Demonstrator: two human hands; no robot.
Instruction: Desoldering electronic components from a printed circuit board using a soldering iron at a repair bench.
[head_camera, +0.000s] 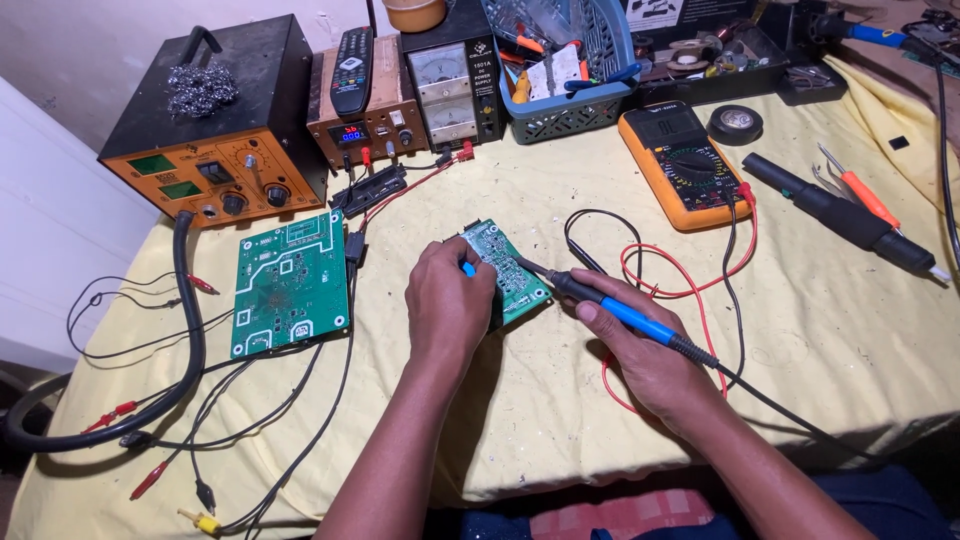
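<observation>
Head view:
Left hand (447, 305): closed around the near edge of the small board (507, 266), holding it tilted up off the cloth; something blue shows at the fingertips, too hidden to name.
Right hand (645, 365): grips the blue-handled iron (610, 305) like a pen; its dark tip touches the small board's right side.
Small board: green, at the middle of the table, between the two hands.
Iron cable: black, runs from the handle's rear across the right wrist toward the table's right edge.
Large board (290, 283): green, lies flat on the cloth to the left of the left hand, well apart from it.
Basket (612, 40): blue plastic, at the back; holds pliers with orange grips, papers and other tools, packed too close to tell each.
Cup (413, 14): tan, behind the supply units; contents cannot be seen.
Meter (682, 165): orange, just right of the basket, red and black leads looping over the cloth.
Station (215, 125): orange and black, back left, with a wad of metal wool (200, 88) on top.
Remote (352, 68): black, lies on the brown unit beside the station.
Cloth (830, 330): yellow, covers the table.
</observation>
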